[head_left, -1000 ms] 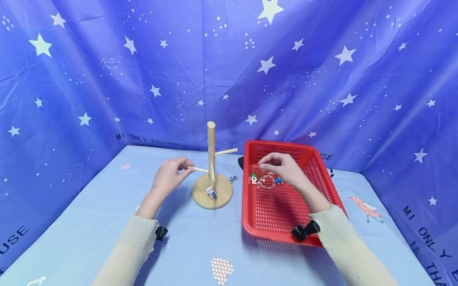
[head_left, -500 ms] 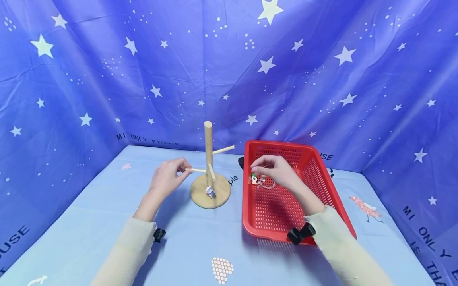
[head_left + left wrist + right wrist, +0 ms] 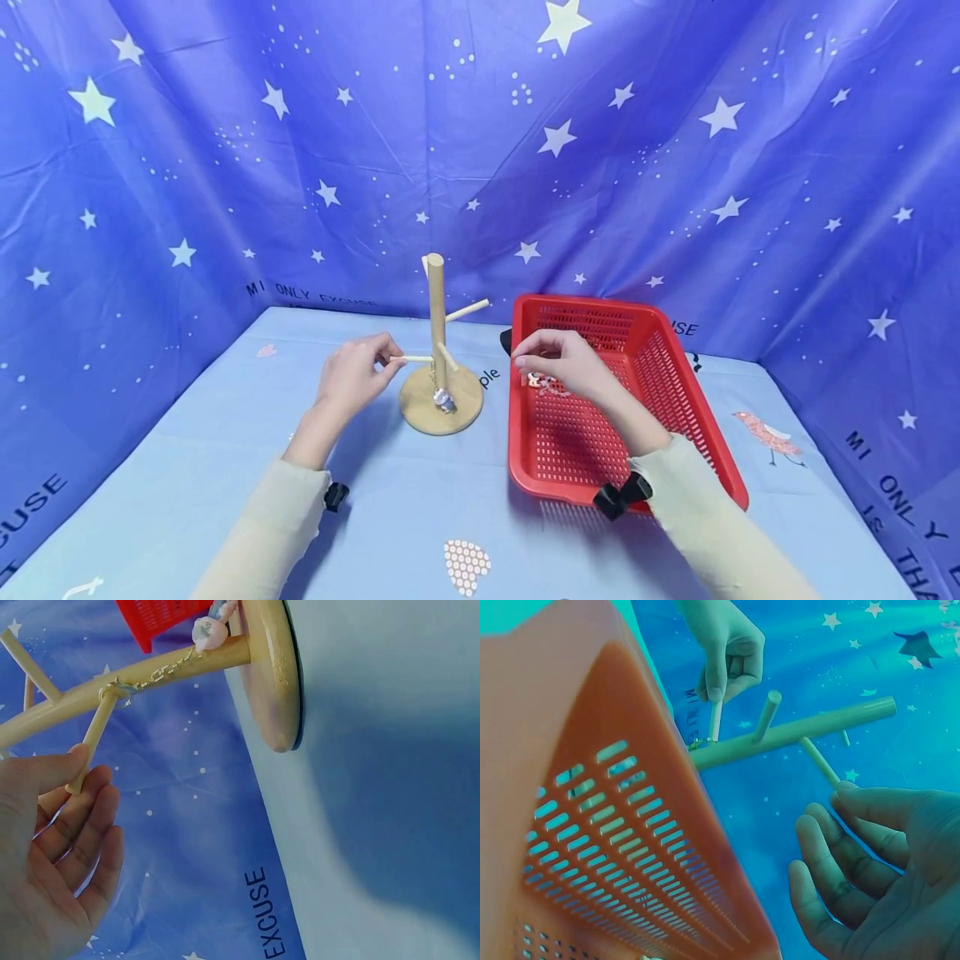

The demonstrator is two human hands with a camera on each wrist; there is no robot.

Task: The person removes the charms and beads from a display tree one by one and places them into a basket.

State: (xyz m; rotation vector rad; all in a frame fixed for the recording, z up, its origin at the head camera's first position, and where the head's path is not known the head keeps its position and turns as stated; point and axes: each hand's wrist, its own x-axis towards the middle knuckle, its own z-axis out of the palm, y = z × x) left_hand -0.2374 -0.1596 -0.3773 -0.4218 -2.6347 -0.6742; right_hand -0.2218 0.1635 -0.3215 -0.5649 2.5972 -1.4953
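My left hand (image 3: 352, 375) pinches the tip of a low peg (image 3: 96, 735) on a wooden stand between thumb and forefinger. The stand has an upright post (image 3: 437, 312), several thin pegs and a round base (image 3: 420, 408). From the held peg hangs a keychain (image 3: 444, 402) with a small white-and-blue figurine; its chain (image 3: 161, 673) loops around the peg near the post. My right hand (image 3: 558, 362) hovers over the left rim of a red basket (image 3: 521, 467), fingers loosely bent with nothing between them. In the right wrist view its thumb tip overlaps a peg's end.
Inside the basket, partly hidden under my right hand, lie small figurine keychains (image 3: 551, 387). Behind the basket's left side a black object (image 3: 506, 341) peeks out. A blue starry curtain (image 3: 480, 167) surrounds the light-blue tablecloth (image 3: 405, 517).
My right hand has moved left over the basket toward its left rim. The stand has shifted slightly left and turned a little, while my left hand keeps hold of the peg.
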